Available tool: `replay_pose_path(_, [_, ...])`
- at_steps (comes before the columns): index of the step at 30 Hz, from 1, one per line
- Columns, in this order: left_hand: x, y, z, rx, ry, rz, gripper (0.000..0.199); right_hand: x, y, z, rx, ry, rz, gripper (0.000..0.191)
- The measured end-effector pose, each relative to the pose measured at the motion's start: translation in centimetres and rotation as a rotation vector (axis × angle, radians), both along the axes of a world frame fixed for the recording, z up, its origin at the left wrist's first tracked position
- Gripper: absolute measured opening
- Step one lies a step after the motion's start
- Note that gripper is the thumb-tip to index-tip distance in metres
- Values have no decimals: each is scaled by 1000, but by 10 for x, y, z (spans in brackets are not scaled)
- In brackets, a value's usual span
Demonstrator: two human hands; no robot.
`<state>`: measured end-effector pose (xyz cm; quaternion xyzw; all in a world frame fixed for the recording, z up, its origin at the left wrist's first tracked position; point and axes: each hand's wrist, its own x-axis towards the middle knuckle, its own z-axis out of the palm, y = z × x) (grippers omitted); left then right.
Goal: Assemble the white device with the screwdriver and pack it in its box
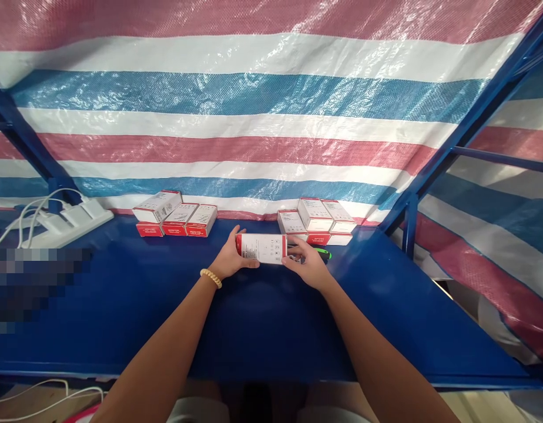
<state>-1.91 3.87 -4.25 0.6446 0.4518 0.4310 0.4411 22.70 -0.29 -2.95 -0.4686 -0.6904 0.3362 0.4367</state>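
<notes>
A small white box with red ends and black print [263,248] is held level above the middle of the blue table. Wrapped around its left end is my left hand [231,255], its thumb along the lower edge; a beaded bracelet circles that wrist. At the other end, my right hand [307,262] grips the box, thumb in front and fingers partly behind it. Just beyond the right hand lies a green-and-black object [323,254], mostly hidden by that hand, so its kind is unclear.
Red-and-white boxes are grouped at the back left [180,218], one stacked on top. Another group of similar boxes [316,218] stands back right. A white power strip [71,226] with plugs and cables lies far left. Blue metal posts [410,226] and a striped sheet [254,123] bound the blue table [271,335].
</notes>
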Motion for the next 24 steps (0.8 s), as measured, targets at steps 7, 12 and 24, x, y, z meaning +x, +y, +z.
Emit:
replay_pose_path(7, [-6, 2, 6, -54, -147, -6, 77, -3, 1, -11, 23, -86, 58, 61])
replay_pose_path(12, [-4, 0, 3, -35, -111, 27, 62, -8, 4, -19, 160, -319, -20, 55])
replay_pose_path(24, [18, -12, -5, 145, 525, 76, 71, -24, -4, -19, 75, -740, -356, 76])
